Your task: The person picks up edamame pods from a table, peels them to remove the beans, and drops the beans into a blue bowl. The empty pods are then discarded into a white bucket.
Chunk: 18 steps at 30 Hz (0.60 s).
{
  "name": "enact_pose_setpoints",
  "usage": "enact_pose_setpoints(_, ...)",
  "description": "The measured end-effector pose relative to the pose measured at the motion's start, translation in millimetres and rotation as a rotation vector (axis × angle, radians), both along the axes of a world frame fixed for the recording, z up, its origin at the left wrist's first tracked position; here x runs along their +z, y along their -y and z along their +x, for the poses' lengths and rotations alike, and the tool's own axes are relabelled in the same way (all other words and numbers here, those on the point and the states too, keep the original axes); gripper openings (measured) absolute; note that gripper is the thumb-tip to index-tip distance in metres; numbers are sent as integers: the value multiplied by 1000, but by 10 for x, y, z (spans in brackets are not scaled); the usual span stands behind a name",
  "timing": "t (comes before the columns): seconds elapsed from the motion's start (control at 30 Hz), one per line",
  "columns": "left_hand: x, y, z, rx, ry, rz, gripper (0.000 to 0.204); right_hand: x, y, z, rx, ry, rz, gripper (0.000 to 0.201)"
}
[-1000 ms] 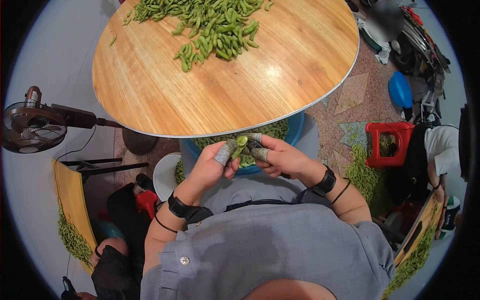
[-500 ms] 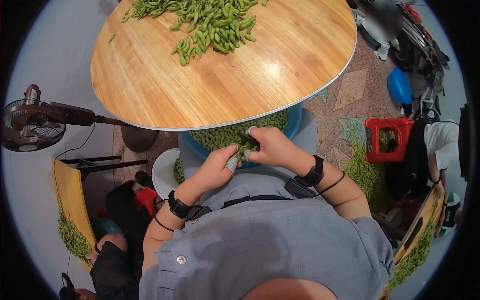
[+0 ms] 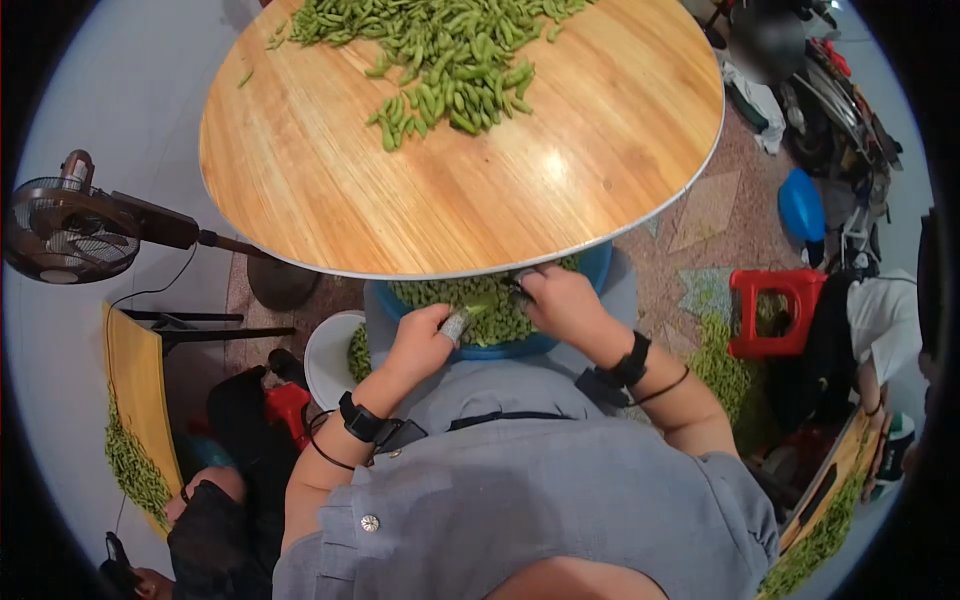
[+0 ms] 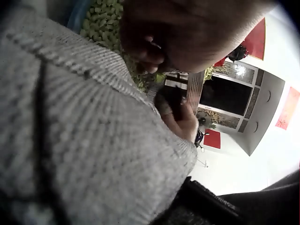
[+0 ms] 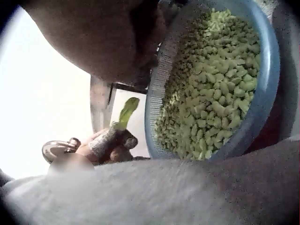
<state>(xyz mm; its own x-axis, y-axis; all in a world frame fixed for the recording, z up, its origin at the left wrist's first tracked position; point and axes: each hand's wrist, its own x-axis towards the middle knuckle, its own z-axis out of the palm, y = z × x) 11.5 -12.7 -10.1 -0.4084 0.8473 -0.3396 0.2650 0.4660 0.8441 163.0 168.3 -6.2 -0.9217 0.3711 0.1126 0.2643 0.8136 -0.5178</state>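
Observation:
Grey wrapping covers fingers of the left hand (image 3: 420, 342), which pinches a green pod (image 3: 482, 303) above a blue basin (image 3: 601, 264) of shelled green beans. In the right wrist view, the pod (image 5: 127, 110) sticks up from the wrapped fingers of the left hand (image 5: 105, 147), left of the basin (image 5: 271, 58). To the right, the right hand (image 3: 565, 308) curls round a small dark object (image 3: 519, 293) over the beans, apart from the pod. The left wrist view shows the right hand (image 4: 180, 123) with the dark object (image 4: 172, 97), whose shape is unclear.
A round wooden table (image 3: 330, 205) overhangs the basin's far side, with heaped pods (image 3: 470, 85) on it. At left are a white bucket (image 3: 322, 352) and a fan (image 3: 75, 230). A red stool (image 3: 742, 315) and loose pods (image 3: 722, 375) are at right.
The hands, close together half a second ago, have moved apart. The right hand has shifted right and away from the body, while a pod now shows clearly in the left fingers.

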Motion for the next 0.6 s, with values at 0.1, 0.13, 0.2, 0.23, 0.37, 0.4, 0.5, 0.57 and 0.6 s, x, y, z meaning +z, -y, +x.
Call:
enact_pose_setpoints(0.1, 28, -61, 34, -61, -193, 85, 7, 185, 98, -48, 132, -172, -224, 17)
enact_pose_setpoints(0.13, 74, -93, 63, -85, -182, 122, 7, 192, 125, -73, 154, -232, -299, 19)
enact_pose_setpoints(0.2, 167, -136, 80, -108, -200, 164, 6, 87, 160, -102, 105, -213, -405, 18)
enact_pose_setpoints(0.23, 185, -137, 85, -78, -44, 167, 7, 60, 169, -116, 59, -191, -513, 18)
enact_pose_setpoints(0.37, 419, -165, 158, -17, 337, 155, 10, 207, 215, -72, -82, -20, -1247, 18)
enact_pose_setpoints(0.4, 408, -172, 152, -17, 335, 162, 10, 201, 214, -61, -92, -7, -1363, 18)
enact_pose_setpoints(0.5, 318, -174, 145, -46, 604, 182, 11, 169, 151, -48, -101, 13, -1647, 18)
enact_pose_setpoints(0.57, 260, -171, 156, 38, 883, 259, 10, 123, 116, -49, -100, 19, -1815, 19)
enact_pose_setpoints(0.6, 235, -163, 131, 34, 883, 265, 10, 87, 101, -54, -135, 57, -1703, 16)
